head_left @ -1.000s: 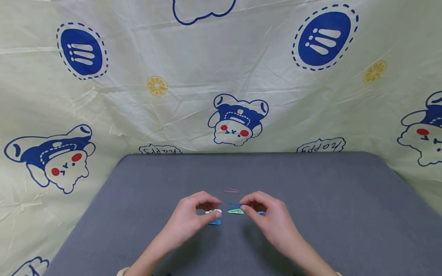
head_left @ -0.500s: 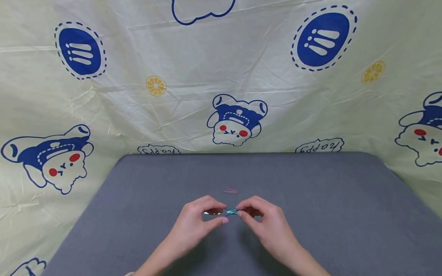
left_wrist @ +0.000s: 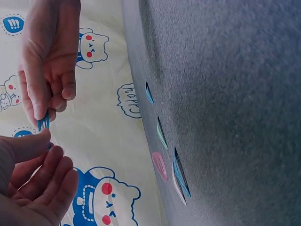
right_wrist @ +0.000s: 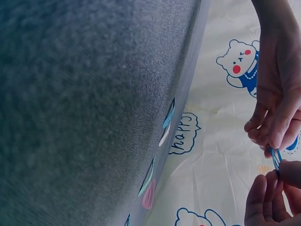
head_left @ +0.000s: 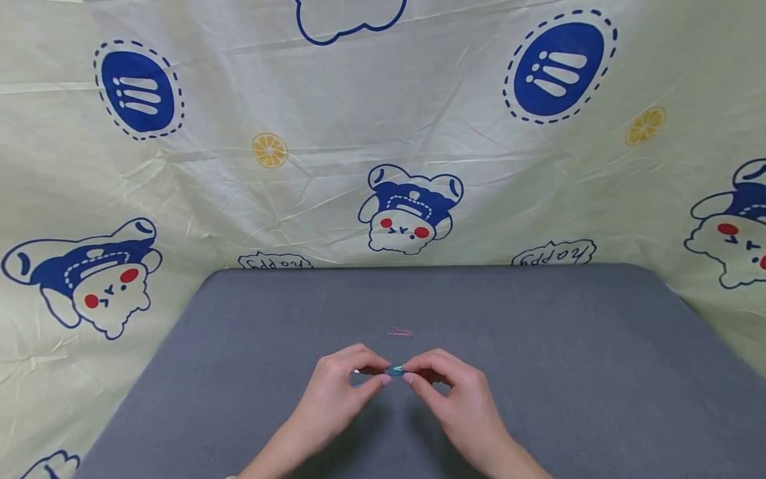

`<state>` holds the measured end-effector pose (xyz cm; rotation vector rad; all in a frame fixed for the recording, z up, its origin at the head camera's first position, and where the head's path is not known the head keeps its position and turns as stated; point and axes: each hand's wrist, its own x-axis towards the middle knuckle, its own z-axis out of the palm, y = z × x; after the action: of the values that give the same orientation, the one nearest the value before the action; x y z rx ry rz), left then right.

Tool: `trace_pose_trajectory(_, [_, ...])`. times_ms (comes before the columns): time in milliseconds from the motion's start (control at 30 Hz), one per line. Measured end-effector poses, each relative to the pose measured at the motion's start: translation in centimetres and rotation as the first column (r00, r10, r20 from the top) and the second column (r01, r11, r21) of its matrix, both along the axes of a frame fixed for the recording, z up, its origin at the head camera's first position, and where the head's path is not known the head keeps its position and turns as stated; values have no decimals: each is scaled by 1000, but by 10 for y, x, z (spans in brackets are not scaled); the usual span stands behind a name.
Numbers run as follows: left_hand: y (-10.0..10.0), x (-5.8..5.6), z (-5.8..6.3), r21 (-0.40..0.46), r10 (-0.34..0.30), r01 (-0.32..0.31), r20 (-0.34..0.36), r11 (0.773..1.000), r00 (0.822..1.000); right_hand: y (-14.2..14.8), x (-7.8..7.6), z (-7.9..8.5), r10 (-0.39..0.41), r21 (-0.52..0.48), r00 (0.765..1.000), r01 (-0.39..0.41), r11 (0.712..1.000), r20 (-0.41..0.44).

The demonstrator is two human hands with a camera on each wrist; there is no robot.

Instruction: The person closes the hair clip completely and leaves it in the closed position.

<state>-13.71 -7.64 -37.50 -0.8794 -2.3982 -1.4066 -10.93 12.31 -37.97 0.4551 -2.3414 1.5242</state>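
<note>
A blue snap hair clip (head_left: pixel 393 372) is held above the table, stretched between both hands. My left hand (head_left: pixel 341 379) pinches one end of it between thumb and fingers, while the right hand (head_left: pixel 451 384) pinches the other end. In the left wrist view the held clip (left_wrist: pixel 43 123) shows its slotted middle between the fingertips. The right wrist view also shows the clip (right_wrist: pixel 276 159) between the two hands. Fingertips cover both its ends.
On the grey table (head_left: pixel 568 372) lie a pink hair clip (head_left: pixel 400 332), a light green clip (left_wrist: pixel 161 133), a white clip (left_wrist: pixel 178 184) and two blue clips, one beside the white (left_wrist: pixel 182 173) and one apart (left_wrist: pixel 149 93). A printed cloth (head_left: pixel 323 199) hangs behind.
The left hand, earlier apart from the blue clip in the right hand, now grips its other end. Both hands have come closer together and slightly nearer the person.
</note>
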Motion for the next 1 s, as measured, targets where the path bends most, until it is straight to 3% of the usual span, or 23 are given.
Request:
trace_pose_trajectory(267, [2,3,-1,72,35,-27,-110,997,993,-4,4,-3,-11,-67,999,8,998,-45])
trace_pose_trajectory(433, [6,6,-3,129,27,-7,-155,992,988,-7,7,-6,-13,-135,998,4,991,-60])
trace_pose_trajectory(633, [11,8,-7,185,25,-2,-121,983,992,-5,8,-8,1,-212,1000,-4,977,-12])
trace_pose_trajectory(900, [10,9,-9,202,27,-7,-98,979,995,-4,6,-11,73,-271,997,-62,961,29])
trace_pose_trajectory(1000, [9,9,-7,205,5,9,-69,979,998,0,4,-10,132,-272,991,-117,955,36])
